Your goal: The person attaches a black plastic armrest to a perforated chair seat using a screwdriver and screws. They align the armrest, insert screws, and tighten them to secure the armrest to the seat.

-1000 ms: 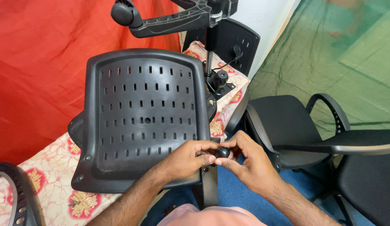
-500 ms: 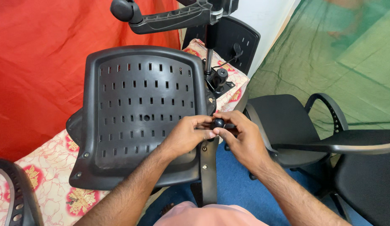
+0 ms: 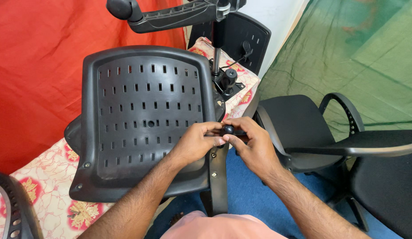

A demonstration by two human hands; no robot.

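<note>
A: Largest first — perforated black plastic shell, hard and matte, rounded corners, rows of small slots, lying tilted on a floral cloth over the bench. Red drape left of shell, green netting to the right.

B: And the upright bar along shell's right edge?

A: Flat black metal, two screw heads showing low on it — already mated to shell, by the look. Gas stem and five-arm base above shell's top right corner, seemingly attached. Finished chair right of shell, padded seat, looped armrest.

B: Hands?

A: Both at shell's right edge, just above the bar. Left hand pinching narrow onto a small round black knob, glossy, ball-shaped. Right hand curled close, fingertips touching the same knob from the other side.

B: How far along, then?

A: Fairly far, judging by the joined parts — knob not seated for certain; its thread hidden under fingers. Can't tell whether tight or loose. Seat cushion and arms nowhere on shell yet.
</note>
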